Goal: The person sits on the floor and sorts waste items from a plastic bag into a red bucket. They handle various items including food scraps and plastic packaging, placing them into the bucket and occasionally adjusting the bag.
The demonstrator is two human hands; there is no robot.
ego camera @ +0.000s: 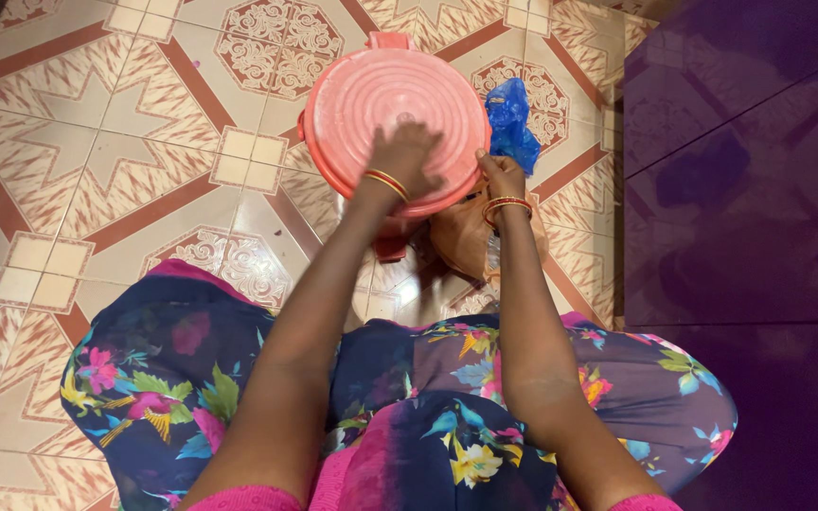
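A round pink plastic lid [381, 104] with ridged rings covers a container standing on the tiled floor. My left hand [405, 156] rests palm down on the lid's near part, fingers bent against it. My right hand [498, 172] grips the lid's right rim with the fingers curled over the edge. Both wrists carry gold and red bangles. The container beneath is almost wholly hidden; only a dark red handle tab [391, 248] shows below the lid.
A crumpled blue plastic bag [511, 121] lies right of the lid. A brown bag [466, 241] sits under my right wrist. A dark purple glossy cabinet [740, 180] fills the right side. My flowered dress [447, 416] covers the bottom. Patterned floor tiles [106, 161] stretch to the left.
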